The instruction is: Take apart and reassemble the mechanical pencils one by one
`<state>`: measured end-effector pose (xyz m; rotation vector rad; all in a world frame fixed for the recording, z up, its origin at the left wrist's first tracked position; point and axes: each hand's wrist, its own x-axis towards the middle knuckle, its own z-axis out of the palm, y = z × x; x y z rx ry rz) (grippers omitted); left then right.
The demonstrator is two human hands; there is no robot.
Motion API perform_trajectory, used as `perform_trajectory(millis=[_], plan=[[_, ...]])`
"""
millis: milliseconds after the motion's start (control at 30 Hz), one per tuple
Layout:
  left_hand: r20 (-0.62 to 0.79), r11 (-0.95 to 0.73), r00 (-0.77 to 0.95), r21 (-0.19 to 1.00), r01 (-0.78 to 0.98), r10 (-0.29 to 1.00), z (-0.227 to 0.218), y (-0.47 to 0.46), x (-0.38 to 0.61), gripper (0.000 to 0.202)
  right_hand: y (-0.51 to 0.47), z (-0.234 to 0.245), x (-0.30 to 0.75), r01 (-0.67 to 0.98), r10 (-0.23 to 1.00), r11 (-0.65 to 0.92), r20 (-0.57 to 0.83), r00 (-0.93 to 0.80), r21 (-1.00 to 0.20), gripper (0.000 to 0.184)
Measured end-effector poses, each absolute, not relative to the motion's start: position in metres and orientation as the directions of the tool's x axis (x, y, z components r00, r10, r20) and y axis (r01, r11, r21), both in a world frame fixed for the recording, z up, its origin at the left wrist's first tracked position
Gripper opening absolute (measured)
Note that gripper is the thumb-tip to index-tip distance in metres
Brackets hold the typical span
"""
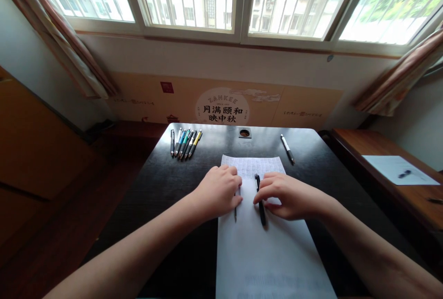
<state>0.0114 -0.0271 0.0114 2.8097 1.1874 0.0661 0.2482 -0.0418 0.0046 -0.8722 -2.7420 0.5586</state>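
A white sheet of paper (270,248) lies lengthwise on the dark desk (166,183), with small print at its far end. My left hand (219,190) rests on the sheet's left edge, fingers curled over a thin dark stick (235,211), perhaps a pen refill, that pokes out below them. My right hand (289,195) lies on the sheet with its fingers curled, fingertips pinching a black pen (260,200) that lies along the paper. The two hands are a few centimetres apart.
A row of several pens (185,143) lies at the desk's far left, and a single black and white pen (287,148) at the far right. A cable hole (244,133) sits at the back edge. A wooden side table (387,165) with a paper stands to the right.
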Motion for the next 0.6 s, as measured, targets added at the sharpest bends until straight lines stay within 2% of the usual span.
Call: perform_trajectory(millis=[600], plan=[[0.039,-0.679,0.68,0.116,0.725,0.733,0.0119,-0.0248,0.007,0.024,-0.0419,0.0012,0.245,0.506,0.579,0.763,0.077,-0.812,-0.403,0.025]])
